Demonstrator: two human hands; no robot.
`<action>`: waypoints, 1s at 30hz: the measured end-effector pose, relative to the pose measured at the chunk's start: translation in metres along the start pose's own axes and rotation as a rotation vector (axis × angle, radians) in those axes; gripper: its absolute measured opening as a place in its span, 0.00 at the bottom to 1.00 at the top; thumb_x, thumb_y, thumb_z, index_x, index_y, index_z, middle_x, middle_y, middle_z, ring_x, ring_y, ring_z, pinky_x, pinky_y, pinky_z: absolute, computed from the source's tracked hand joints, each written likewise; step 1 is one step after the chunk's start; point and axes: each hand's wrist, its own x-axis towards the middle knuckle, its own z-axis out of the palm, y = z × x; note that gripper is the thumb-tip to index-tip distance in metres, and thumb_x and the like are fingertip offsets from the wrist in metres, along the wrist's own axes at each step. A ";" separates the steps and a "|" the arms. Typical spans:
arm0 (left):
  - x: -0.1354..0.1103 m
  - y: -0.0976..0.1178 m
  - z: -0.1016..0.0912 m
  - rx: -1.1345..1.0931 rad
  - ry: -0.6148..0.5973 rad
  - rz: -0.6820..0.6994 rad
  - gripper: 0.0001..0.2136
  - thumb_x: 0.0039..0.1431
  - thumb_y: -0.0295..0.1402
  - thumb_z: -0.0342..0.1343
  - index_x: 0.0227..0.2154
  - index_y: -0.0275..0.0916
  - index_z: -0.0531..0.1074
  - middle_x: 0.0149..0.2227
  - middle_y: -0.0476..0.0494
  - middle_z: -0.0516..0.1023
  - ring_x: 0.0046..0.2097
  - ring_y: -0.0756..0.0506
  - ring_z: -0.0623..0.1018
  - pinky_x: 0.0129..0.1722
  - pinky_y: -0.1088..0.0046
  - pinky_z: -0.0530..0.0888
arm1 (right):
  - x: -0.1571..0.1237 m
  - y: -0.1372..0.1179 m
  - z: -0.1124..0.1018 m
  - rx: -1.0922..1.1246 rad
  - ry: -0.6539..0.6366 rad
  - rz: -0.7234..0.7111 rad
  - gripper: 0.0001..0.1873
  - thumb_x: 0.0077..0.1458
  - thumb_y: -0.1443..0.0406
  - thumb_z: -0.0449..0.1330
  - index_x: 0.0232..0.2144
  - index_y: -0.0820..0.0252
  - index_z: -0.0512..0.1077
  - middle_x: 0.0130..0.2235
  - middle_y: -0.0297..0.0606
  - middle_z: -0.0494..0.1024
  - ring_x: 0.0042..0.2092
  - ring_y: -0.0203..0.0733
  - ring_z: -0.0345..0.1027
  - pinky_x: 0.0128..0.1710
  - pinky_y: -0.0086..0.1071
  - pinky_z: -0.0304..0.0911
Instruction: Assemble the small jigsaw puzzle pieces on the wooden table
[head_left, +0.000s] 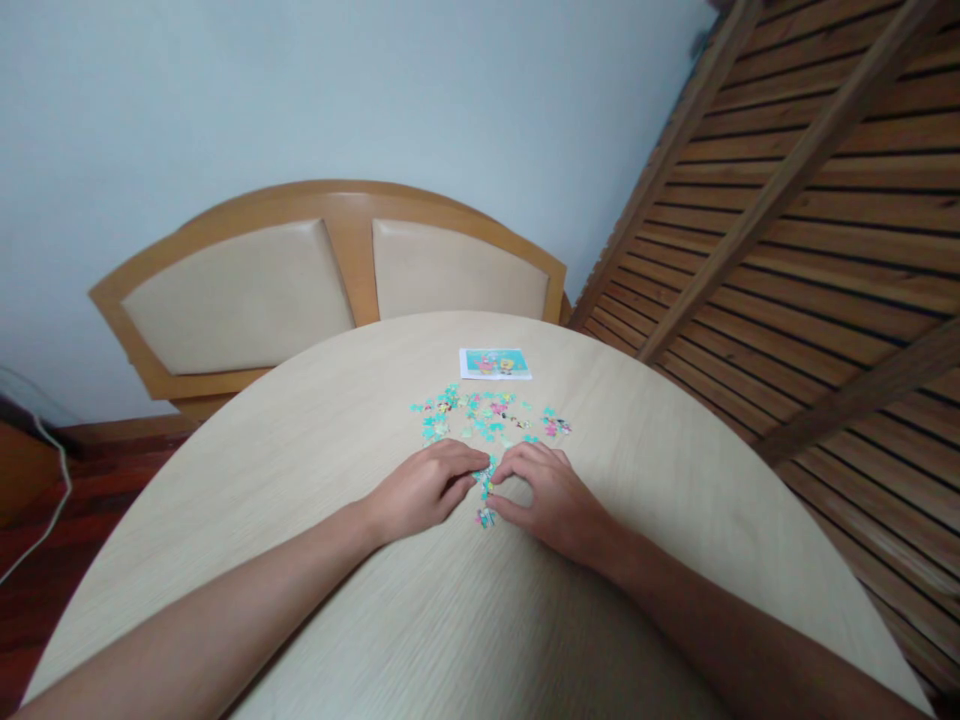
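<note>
Both my hands rest on a round pale wooden table [315, 560]. My left hand [424, 490] and my right hand [551, 495] meet fingertip to fingertip, fingers curled, pinching a small cluster of joined turquoise puzzle pieces [486, 488] between them. Just beyond my fingers lies a scatter of several loose puzzle pieces [487, 415], mostly turquoise with pink and yellow. Further back lies a small printed reference picture [495, 363] with a white border.
A wooden headboard with two beige padded panels [330, 280] stands behind the table against a pale blue wall. Slatted wooden boards [810, 250] lean at the right. A cable [45, 500] hangs at the left over a dark red floor.
</note>
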 end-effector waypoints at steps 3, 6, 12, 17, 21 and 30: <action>0.000 0.000 0.000 -0.009 0.001 -0.006 0.14 0.67 0.27 0.52 0.52 0.40 0.74 0.50 0.42 0.80 0.53 0.43 0.77 0.55 0.61 0.74 | 0.000 0.000 -0.001 -0.011 0.001 -0.020 0.09 0.52 0.64 0.71 0.36 0.55 0.75 0.41 0.35 0.79 0.48 0.46 0.71 0.49 0.43 0.57; -0.001 0.000 0.000 -0.017 -0.002 -0.011 0.14 0.67 0.27 0.52 0.52 0.41 0.74 0.50 0.42 0.80 0.53 0.43 0.77 0.55 0.61 0.74 | 0.001 0.000 -0.001 -0.012 -0.003 -0.033 0.08 0.53 0.63 0.70 0.36 0.54 0.76 0.41 0.35 0.79 0.47 0.45 0.71 0.49 0.43 0.57; -0.001 0.000 0.000 -0.017 -0.002 -0.012 0.13 0.66 0.28 0.51 0.51 0.39 0.73 0.50 0.41 0.80 0.53 0.43 0.76 0.56 0.61 0.73 | 0.000 -0.002 -0.002 0.000 -0.012 -0.041 0.09 0.51 0.66 0.70 0.35 0.55 0.74 0.42 0.35 0.78 0.48 0.45 0.71 0.50 0.43 0.56; -0.002 0.003 -0.004 0.002 -0.025 0.017 0.16 0.61 0.32 0.57 0.52 0.38 0.71 0.53 0.38 0.76 0.55 0.41 0.74 0.58 0.59 0.70 | -0.004 -0.004 -0.009 -0.035 -0.038 -0.034 0.10 0.48 0.67 0.69 0.34 0.55 0.73 0.42 0.34 0.78 0.49 0.46 0.69 0.51 0.44 0.55; -0.002 0.010 -0.009 0.030 -0.068 0.066 0.16 0.57 0.34 0.61 0.48 0.40 0.71 0.54 0.39 0.73 0.56 0.39 0.72 0.57 0.57 0.68 | -0.006 -0.003 -0.016 -0.071 -0.071 -0.024 0.10 0.49 0.67 0.67 0.34 0.56 0.72 0.43 0.34 0.77 0.49 0.46 0.69 0.51 0.44 0.54; -0.002 0.013 -0.011 -0.016 -0.117 0.063 0.04 0.59 0.33 0.62 0.35 0.41 0.73 0.50 0.42 0.74 0.54 0.40 0.71 0.56 0.60 0.65 | -0.006 -0.004 -0.018 -0.081 -0.101 -0.005 0.09 0.49 0.67 0.65 0.35 0.56 0.71 0.43 0.36 0.76 0.48 0.46 0.68 0.51 0.43 0.54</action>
